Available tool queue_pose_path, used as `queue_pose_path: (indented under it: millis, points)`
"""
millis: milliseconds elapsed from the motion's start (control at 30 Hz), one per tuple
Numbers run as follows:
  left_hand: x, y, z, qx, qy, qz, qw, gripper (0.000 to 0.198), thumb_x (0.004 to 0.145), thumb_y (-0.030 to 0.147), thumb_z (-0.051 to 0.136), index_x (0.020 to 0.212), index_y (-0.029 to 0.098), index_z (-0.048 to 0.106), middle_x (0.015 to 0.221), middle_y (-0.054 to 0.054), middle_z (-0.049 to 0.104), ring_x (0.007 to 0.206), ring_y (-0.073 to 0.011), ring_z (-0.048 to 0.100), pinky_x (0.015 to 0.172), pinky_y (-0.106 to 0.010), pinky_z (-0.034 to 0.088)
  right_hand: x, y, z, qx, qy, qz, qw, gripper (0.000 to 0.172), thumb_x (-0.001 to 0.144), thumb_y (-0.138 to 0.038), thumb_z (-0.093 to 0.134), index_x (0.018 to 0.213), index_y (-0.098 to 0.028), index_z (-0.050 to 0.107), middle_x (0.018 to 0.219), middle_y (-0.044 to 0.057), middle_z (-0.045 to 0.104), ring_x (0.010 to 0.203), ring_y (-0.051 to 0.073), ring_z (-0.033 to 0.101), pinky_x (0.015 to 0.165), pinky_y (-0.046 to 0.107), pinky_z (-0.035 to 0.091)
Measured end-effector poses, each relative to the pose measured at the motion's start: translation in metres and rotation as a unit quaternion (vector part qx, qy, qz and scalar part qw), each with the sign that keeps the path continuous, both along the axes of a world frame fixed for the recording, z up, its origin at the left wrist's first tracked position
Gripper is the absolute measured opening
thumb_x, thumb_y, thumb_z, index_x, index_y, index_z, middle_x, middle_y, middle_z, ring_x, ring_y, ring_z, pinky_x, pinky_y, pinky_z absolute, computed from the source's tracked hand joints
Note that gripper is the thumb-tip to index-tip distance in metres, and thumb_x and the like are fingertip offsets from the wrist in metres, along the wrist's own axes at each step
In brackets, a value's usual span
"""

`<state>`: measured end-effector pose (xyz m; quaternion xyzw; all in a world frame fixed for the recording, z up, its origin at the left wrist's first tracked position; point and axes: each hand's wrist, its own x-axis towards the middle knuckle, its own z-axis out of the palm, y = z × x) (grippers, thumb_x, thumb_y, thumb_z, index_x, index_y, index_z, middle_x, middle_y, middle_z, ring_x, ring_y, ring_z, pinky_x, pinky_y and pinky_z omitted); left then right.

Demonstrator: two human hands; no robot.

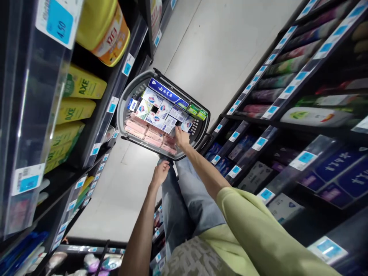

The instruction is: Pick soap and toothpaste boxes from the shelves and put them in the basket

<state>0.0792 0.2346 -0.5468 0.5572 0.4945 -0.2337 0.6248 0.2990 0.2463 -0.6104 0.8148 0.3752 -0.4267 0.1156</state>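
A grey shopping basket [122, 115] with black handles stands on the floor, packed with small boxes. My right hand [182, 138] reaches into its near right part, fingers closed at a soap box [173, 132] beside a dark gap. Its fingertips are partly hidden. White soap boxes [164, 109] fill the middle, with pink packs [153, 136] along the near side. At the far side lie a long blue toothpaste box [163, 91] and green boxes [193, 109]. My left hand [161, 172] hovers just outside the near rim, fingers curled, nothing visible in them.
Shelves with blue price tags flank the aisle. On the left are yellow AXE bottles [82, 82] and a large yellow jug [106, 32]. The right shelf holds toothpaste boxes [339, 165] and a white bottle [313, 116]. The pale floor [224, 42] runs between them.
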Motion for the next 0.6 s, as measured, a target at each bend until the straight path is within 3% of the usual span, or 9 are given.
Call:
queue_pose_path:
  millis: [133,267,367,467,600]
  points:
    - [-0.037,-0.023,0.005,-0.015,0.033,-0.017,0.999,0.026,0.088,0.016,0.05,0.106,0.019,0.069,0.089,-0.005,0.076,0.081,-0.0179,0.07,0.081,-0.029,0.053,-0.008,-0.012,0.006,0.011,0.025,0.017,0.999,0.044,0.096,-0.026,0.055,0.136,-0.016,0.042,0.141,0.02,0.05,0.11,0.031,0.066,0.093,0.042,0.05]
    - [-0.077,-0.022,0.032,-0.004,0.081,-0.025,0.996,0.025,0.088,0.015,0.051,0.104,0.02,0.069,0.09,-0.005,0.076,0.083,-0.019,0.069,0.084,-0.03,0.051,-0.024,-0.029,0.04,0.012,0.051,-0.017,0.998,0.055,0.092,-0.041,0.062,0.136,-0.014,0.044,0.138,0.022,0.053,0.113,0.034,0.064,0.094,0.043,0.048]
    - [-0.095,-0.01,0.072,0.02,0.109,-0.029,0.993,0.022,0.087,0.013,0.051,0.098,0.02,0.069,0.087,-0.005,0.076,0.082,-0.0189,0.069,0.086,-0.031,0.049,-0.034,-0.042,0.088,0.019,0.072,-0.063,0.995,0.062,0.085,-0.046,0.068,0.134,-0.013,0.048,0.137,0.021,0.056,0.115,0.034,0.063,0.095,0.041,0.048]
    - [-0.097,0.004,0.126,0.059,0.12,-0.023,0.991,0.022,0.086,0.013,0.051,0.097,0.02,0.068,0.084,-0.004,0.075,0.078,-0.0179,0.068,0.084,-0.03,0.05,-0.039,-0.055,0.153,0.045,0.109,-0.116,0.986,0.068,0.08,-0.048,0.071,0.136,-0.016,0.051,0.134,0.017,0.06,0.115,0.032,0.064,0.094,0.037,0.048]
    - [-0.077,0.01,0.202,0.122,0.11,0.008,0.986,0.022,0.086,0.017,0.05,0.1,0.02,0.067,0.085,-0.005,0.075,0.078,-0.0179,0.069,0.079,-0.03,0.052,-0.042,-0.075,0.246,0.107,0.173,-0.196,0.959,0.053,0.074,-0.04,0.072,0.122,-0.018,0.066,0.117,0.014,0.07,0.11,0.033,0.067,0.095,0.038,0.048]
